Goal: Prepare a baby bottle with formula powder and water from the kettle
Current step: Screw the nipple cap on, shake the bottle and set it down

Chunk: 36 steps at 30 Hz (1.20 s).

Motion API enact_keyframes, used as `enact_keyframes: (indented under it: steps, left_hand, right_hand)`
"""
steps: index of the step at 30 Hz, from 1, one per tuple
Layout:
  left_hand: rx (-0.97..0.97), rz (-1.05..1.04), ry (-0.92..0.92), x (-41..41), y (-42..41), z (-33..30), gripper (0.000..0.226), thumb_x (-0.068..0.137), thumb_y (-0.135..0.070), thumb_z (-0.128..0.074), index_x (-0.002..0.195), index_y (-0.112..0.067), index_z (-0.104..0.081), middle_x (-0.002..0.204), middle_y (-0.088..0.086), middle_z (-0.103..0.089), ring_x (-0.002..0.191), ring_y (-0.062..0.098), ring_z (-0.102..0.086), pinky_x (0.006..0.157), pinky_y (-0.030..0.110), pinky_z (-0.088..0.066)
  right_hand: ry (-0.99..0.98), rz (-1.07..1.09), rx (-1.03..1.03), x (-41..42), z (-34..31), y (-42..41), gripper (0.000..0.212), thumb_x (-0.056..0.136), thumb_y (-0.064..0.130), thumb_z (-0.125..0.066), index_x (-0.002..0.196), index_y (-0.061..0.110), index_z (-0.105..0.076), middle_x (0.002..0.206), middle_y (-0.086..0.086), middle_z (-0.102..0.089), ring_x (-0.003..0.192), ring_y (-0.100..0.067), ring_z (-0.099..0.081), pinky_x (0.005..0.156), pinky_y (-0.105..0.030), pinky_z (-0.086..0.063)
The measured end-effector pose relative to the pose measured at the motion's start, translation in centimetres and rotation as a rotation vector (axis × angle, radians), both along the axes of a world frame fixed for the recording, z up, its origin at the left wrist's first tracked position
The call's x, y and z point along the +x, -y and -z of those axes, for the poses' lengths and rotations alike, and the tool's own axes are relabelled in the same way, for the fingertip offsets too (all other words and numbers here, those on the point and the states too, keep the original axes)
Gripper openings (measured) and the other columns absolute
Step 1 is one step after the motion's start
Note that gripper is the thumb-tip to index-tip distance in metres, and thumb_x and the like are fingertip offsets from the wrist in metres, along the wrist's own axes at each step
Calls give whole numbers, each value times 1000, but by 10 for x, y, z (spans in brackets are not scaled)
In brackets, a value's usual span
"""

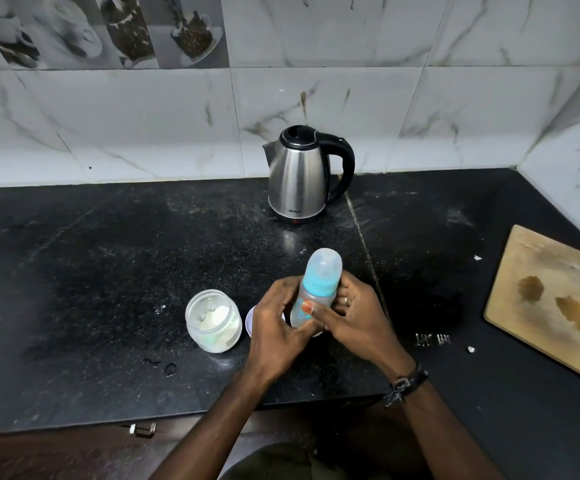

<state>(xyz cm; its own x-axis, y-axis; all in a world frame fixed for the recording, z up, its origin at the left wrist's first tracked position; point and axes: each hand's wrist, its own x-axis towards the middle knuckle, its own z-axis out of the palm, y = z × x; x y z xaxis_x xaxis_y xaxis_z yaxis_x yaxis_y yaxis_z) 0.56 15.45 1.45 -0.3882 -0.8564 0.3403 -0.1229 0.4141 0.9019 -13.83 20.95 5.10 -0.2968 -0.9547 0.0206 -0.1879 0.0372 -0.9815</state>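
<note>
A baby bottle (318, 282) with a clear cap and a turquoise collar stands tilted above the black counter (108, 271). My left hand (278, 320) and my right hand (354, 317) both grip its lower body from either side. Left of my hands stands an open clear jar of white formula powder (212, 320). A pale lid (250, 320) lies between the jar and my left hand, mostly hidden. The steel kettle (299, 174) with a black handle and shut lid stands farther back by the wall.
A wooden cutting board (551, 299) with two stains lies at the right edge of the counter. Water drops (169, 368) and white crumbs (470, 349) dot the surface. The marble-tiled wall closes the back and right side.
</note>
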Motion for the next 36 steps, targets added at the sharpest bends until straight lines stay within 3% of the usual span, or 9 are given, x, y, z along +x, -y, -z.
enact_keyframes:
  steps: [4, 8, 13, 17, 20, 23, 27, 31, 36]
  left_hand:
    - [42, -9, 1, 5, 1, 14, 88, 62, -49, -91, 136, -9, -64, 120, -7, -70, 109, 7, -68, 93, 16, -52]
    - [76, -84, 57, 15, -3, 38, 51, 75, -49, -81, 116, -21, -74, 99, -15, -76, 95, 1, -72, 81, 21, -56]
    - [159, -164, 65, 25, -3, 75, 31, 81, -51, -74, 89, -22, -79, 78, -11, -76, 70, 4, -69, 65, 31, -58]
    - [120, -140, 105, 36, -1, 96, 32, 87, -45, -73, 72, -17, -75, 59, -4, -67, 54, 14, -62, 56, 34, -53]
    - [88, -129, 134, 41, 0, 107, 35, 90, -43, -73, 66, -16, -72, 55, -5, -64, 50, 18, -59, 52, 37, -50]
    - [57, -143, 164, 43, 3, 116, 37, 91, -41, -73, 64, -17, -69, 54, -6, -62, 48, 15, -57, 51, 39, -49]
    - [-4, -176, 189, 42, 6, 122, 32, 91, -40, -72, 68, -18, -72, 59, -7, -65, 53, 13, -60, 54, 38, -50]
    - [-57, -170, 183, 42, 7, 124, 26, 91, -37, -72, 74, -18, -74, 67, -13, -69, 57, 6, -61, 55, 34, -52]
    - [-81, -196, 199, 42, 8, 125, 26, 91, -39, -69, 80, -16, -76, 76, -13, -73, 66, 3, -65, 62, 30, -53]
  right_hand:
    - [220, 216, -76, -10, -8, 3, 29, 80, 20, -79, 106, 14, -69, 94, -4, -78, 88, -22, -75, 73, -32, -60]
    - [806, 424, -4, -26, -19, 5, 33, 90, 39, -65, 110, 13, -66, 100, -8, -77, 94, -21, -74, 73, -35, -59]
    - [463, 300, 64, -15, -16, -3, 49, 77, 33, -71, 114, 1, -68, 96, -11, -78, 88, -24, -75, 69, -37, -63]
    - [629, 426, -42, -23, -19, 1, 36, 84, 36, -67, 110, 10, -69, 101, -5, -78, 93, -20, -75, 72, -35, -62]
    - [527, 369, 16, -22, -19, 1, 41, 78, 34, -70, 109, 8, -69, 98, -8, -78, 89, -21, -76, 67, -33, -62]
    - [486, 271, 73, -21, -19, 1, 43, 74, 34, -71, 108, 8, -69, 101, -12, -77, 92, -24, -75, 72, -38, -63]
    - [855, 351, -13, -25, -19, 6, 44, 79, 44, -62, 111, 13, -65, 103, -7, -77, 95, -20, -74, 71, -34, -62]
    - [584, 271, 87, -17, -14, 7, 54, 74, 33, -70, 116, 0, -65, 98, -10, -78, 91, -24, -75, 68, -35, -62]
    - [788, 327, -24, -25, -12, 8, 48, 82, 39, -63, 118, 7, -64, 109, -10, -75, 99, -24, -73, 72, -37, -62]
